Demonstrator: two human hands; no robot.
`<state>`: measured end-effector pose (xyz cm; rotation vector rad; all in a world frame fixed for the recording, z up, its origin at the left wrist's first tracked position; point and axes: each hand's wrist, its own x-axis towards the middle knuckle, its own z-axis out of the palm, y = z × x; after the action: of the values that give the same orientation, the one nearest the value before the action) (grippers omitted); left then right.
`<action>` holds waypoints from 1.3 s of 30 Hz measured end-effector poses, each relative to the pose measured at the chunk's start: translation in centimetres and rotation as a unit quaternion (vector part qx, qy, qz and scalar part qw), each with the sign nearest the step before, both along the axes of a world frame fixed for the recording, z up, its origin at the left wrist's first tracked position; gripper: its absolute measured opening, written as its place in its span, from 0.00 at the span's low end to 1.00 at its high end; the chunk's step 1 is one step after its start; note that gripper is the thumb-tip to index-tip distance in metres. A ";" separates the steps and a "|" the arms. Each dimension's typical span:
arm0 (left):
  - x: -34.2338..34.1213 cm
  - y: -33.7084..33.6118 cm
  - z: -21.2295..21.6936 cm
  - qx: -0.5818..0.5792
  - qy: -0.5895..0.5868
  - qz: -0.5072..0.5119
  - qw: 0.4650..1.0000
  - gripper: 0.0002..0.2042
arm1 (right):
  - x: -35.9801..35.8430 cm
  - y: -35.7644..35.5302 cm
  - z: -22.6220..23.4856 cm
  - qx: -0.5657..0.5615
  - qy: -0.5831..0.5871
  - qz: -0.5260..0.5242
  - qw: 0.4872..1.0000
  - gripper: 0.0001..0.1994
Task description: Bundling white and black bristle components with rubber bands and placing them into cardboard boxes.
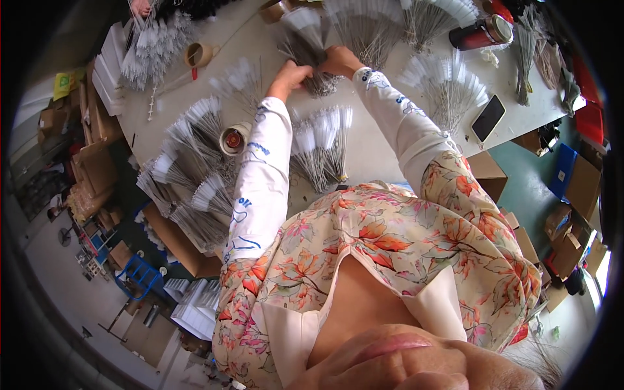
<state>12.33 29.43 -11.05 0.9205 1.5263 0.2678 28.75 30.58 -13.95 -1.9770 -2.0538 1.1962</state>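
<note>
My left hand (296, 76) and my right hand (340, 61) are closed at either side of a bundle of thin wire brushes (305, 42), at the far middle of the table. The brushes have whitish bristle ends that fan out away from me and grey wire stems that gather near my hands. My fingertips are partly hidden by the stems. Just beyond my right hand lies another fanned bundle (367, 29). A looser spread of brushes (240, 81) rests left of my left hand. Closer to me, between my forearms, is one more bundle (322, 143).
Several brush bundles (195, 140) cover the left of the pale table (383, 140). A tape roll (198, 55), a cardboard tube (234, 139), a dark cup (480, 34) and a phone (488, 118) also lie on it. Cardboard boxes (484, 174) stand beside the table.
</note>
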 end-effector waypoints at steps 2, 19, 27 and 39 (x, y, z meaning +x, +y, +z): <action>0.9 -1.5 1.3 -0.013 0.015 0.012 1.000 0.24 | -1.1 -0.9 0.3 0.025 0.004 0.006 1.000 0.25; -0.6 -1.1 -1.8 0.071 0.191 0.023 0.979 0.30 | 0.9 0.7 5.7 0.102 0.052 0.012 0.993 0.19; -0.5 -1.8 -0.4 0.088 0.224 0.040 0.970 0.30 | 2.9 -2.3 12.9 0.027 0.293 -0.014 0.956 0.16; -0.1 -8.3 13.1 0.168 -0.454 0.255 0.837 0.22 | -3.0 -14.3 20.2 0.295 0.068 0.127 0.944 0.12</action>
<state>12.20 21.13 2.09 0.4803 0.7873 1.2109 25.79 16.28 6.30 -1.3513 -2.2835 0.6010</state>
